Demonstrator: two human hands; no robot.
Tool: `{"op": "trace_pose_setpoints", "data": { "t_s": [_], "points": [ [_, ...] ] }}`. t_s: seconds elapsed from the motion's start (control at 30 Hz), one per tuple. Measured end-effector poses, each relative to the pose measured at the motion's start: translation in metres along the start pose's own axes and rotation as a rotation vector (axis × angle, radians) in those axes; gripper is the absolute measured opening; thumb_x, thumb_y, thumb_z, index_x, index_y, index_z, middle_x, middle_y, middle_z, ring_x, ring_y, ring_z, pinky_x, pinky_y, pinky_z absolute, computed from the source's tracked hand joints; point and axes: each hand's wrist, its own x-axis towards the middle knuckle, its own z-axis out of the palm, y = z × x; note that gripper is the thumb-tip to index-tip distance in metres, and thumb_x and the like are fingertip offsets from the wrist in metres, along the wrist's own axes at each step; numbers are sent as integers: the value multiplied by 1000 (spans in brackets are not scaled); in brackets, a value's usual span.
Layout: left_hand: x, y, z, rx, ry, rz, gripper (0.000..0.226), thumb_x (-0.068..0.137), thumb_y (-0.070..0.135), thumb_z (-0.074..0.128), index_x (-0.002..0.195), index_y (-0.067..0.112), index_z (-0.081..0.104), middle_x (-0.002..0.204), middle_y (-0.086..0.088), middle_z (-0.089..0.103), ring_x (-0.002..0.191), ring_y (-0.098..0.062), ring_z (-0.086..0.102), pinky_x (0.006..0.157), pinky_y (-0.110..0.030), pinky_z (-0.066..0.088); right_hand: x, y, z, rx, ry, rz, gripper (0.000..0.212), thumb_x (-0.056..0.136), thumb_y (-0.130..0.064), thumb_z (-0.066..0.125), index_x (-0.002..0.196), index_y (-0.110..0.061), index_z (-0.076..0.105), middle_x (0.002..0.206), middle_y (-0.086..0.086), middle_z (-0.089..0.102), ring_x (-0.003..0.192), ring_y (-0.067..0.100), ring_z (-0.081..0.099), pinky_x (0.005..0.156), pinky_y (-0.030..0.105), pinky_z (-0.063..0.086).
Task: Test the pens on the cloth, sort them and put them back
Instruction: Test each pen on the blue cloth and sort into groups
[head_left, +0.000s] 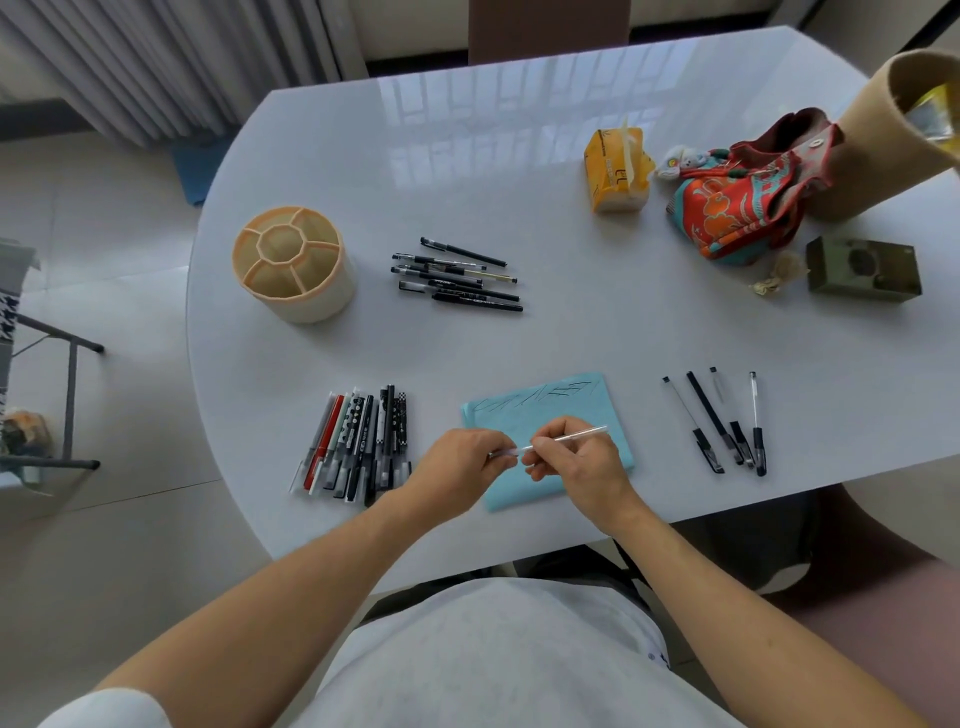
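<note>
A light blue cloth (566, 405) with several dark pen strokes near its far edge lies at the table's front. Over it, my right hand (576, 460) pinches a clear pen (569, 437) by its barrel. My left hand (457, 465) pinches the pen's cap end. Left of the cloth lies a bundle of several patterned and red pens (358, 441). Several black pens (460, 275) lie mid-table. To the right of the cloth lie several more black and clear pens (719, 421). A beige round pen holder (293, 262) with compartments stands at the left, with no pens visible in it.
On the white table (519, 166) at the back right stand a yellow tissue pack (618, 174), a red patterned bag (737, 202), a tan cylinder (883, 135) and an olive box (862, 270). A chair frame (62, 374) stands on the floor at the left.
</note>
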Motion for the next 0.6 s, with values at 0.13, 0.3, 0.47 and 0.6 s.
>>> {"op": "trace_pose_setpoints", "data": {
  "t_s": [0.13,0.3,0.47,0.6],
  "points": [
    [0,6,-1,1,12,31,21,99,28,59,96,14,73,83,2,70,72,-13,57,67,-28,45,-3,8,3,16,20,-23,11,100,-7,62,92,-1,67,81,17,76,70,30,73,74,37,63],
    [0,11,3,50,7,33,24,101,27,55,92,12,71,76,5,60,68,-14,52,65,-30,44,-5,13,3,-60,95,-65,11,100,-16,64,92,-9,70,78,11,77,67,30,74,70,34,63],
    [0,12,5,49,-23,30,23,101,29,57,93,13,71,79,1,66,69,-18,57,67,-36,49,-3,12,-4,-142,74,-61,11,97,-22,68,90,-16,72,75,8,75,67,27,73,70,39,64],
    [5,17,6,7,-69,13,29,97,37,60,118,20,69,107,4,72,88,-13,65,80,-32,52,11,5,-31,-250,108,18,5,96,-18,69,91,-18,70,77,5,75,69,19,74,79,45,63]
  ]
}}
